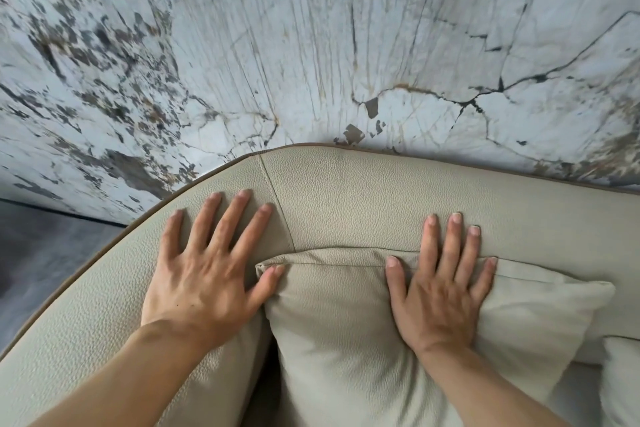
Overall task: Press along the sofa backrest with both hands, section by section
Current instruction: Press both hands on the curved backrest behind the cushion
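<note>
While the sofa backrest (346,191) is being pressed at lower centre, the left hand (204,267) and right hand (440,291) are being held flat, fingers spread, gripping nothing; a sideways shift is probably being called for next.

hands: 2, left hand (202,274) and right hand (441,291), each with 5 fingers spread flat | sofa backrest (363,198): 1, beige pebbled leather, 1 stitched seam (277,198) dividing 2 sections | cushions: 2, one cushion (346,340) under the right palm, second cushion (621,381) cut off at right | marble wall (311,45): 1
</note>
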`<action>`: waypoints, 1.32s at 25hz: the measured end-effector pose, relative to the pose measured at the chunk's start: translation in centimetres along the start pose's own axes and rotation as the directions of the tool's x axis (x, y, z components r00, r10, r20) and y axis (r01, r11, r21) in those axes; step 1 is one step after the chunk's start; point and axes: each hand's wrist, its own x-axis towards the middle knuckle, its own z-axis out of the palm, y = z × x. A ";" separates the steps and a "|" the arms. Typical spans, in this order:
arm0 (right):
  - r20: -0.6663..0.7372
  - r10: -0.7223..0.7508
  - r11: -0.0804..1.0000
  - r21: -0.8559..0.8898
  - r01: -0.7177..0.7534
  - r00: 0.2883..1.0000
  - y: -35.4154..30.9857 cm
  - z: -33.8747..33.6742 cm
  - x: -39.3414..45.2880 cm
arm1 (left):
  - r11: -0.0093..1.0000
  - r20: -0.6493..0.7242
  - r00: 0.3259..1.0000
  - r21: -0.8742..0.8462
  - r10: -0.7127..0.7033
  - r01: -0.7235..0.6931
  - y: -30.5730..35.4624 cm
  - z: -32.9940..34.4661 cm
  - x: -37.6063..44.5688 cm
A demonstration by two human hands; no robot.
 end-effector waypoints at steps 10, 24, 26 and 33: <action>-0.008 0.039 0.999 -0.003 -0.039 0.999 -0.8 1.3 1.9 | 0.996 -0.036 0.999 -0.082 0.036 -0.039 -0.8 0.3 2.9; 0.194 0.056 0.995 -0.089 -0.039 0.979 -0.5 -1.8 2.1 | 0.994 0.075 0.997 -0.107 0.004 0.004 -0.6 -0.3 2.9; 0.290 0.044 0.998 -0.065 -0.026 0.956 -0.1 -3.4 2.1 | 0.993 0.105 0.994 -0.115 0.010 0.002 -0.7 -0.6 3.0; 0.557 0.161 0.975 0.036 -0.217 0.815 -1.1 -11.3 -6.5 | 0.974 0.400 0.901 -0.208 0.168 -0.089 -1.7 -6.3 -3.7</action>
